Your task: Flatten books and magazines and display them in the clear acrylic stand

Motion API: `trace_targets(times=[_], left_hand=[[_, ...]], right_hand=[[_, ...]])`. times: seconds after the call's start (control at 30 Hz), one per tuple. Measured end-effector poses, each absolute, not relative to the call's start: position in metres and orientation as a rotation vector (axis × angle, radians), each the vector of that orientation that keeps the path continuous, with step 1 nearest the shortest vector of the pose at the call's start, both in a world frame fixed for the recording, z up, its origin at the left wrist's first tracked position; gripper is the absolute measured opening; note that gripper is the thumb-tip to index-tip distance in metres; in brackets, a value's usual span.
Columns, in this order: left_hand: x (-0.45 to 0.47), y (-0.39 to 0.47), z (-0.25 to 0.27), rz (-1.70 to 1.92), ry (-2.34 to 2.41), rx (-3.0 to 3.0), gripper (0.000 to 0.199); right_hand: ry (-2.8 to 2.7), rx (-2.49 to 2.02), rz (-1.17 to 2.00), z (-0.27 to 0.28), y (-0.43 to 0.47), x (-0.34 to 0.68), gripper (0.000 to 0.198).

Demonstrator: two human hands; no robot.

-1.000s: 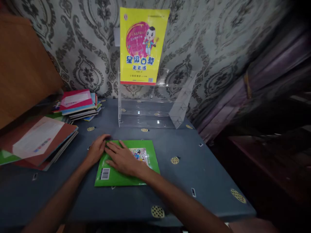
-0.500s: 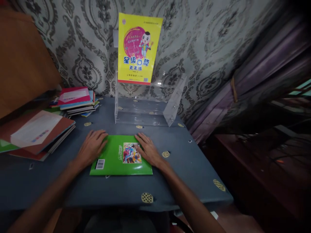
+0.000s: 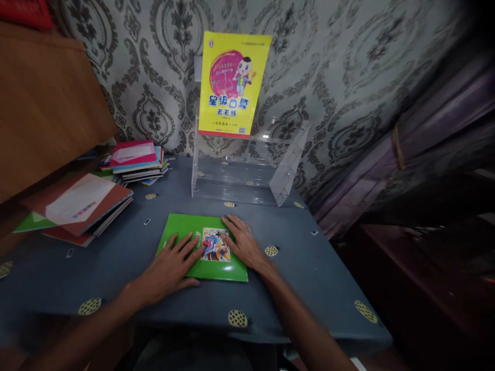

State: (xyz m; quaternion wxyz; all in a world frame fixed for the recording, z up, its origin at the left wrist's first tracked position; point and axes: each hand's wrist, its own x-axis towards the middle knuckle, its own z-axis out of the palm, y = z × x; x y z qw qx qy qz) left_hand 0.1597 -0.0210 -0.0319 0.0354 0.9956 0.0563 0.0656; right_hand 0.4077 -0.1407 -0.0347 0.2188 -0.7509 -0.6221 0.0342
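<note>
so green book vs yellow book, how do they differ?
The green book lies flat on the blue table; the yellow book stands upright on the clear rack. The left hand and right hand rest on the green book; nothing touches the yellow book. Both have cartoon covers.

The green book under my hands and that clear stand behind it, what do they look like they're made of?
The green book: a glossy coated paper cover, judging by the light sheen near its front edge. The clear stand: see-through rigid plastic, probably acrylic; the wallpaper shows through it and its edges catch bright glints.
</note>
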Motion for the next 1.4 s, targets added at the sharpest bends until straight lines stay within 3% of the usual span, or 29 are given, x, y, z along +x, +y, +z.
trace_targets(times=[0.17,0.43,0.6,0.7,0.9,1.13,1.4], left_hand=[[0.156,-0.014,-0.021,0.143,0.12,2.974,0.089],[0.17,0.025,-0.015,0.069,0.186,2.874,0.075],[0.185,0.055,-0.022,0.356,0.534,2.616,0.064],[0.184,0.07,-0.025,0.55,0.673,2.329,0.062],[0.18,0.079,-0.024,0.699,0.653,1.858,0.07],[0.185,0.083,-0.024,0.791,0.677,1.452,0.074],[0.184,0.084,-0.022,0.804,0.697,1.374,0.075]], right_hand=[[-1.719,-2.071,0.088,-0.035,-0.142,0.407,0.053],[-1.715,-2.08,0.114,-0.035,-0.142,0.407,0.052],[-1.783,-2.156,0.102,-0.011,-0.143,0.391,0.042],[-2.078,-1.896,0.237,0.006,-0.142,0.359,0.037],[-2.542,-1.297,0.494,0.015,-0.125,0.295,0.046],[-2.606,-1.238,0.541,0.014,-0.093,0.292,0.052],[-2.51,-1.381,0.47,-0.001,-0.061,0.315,0.057]])
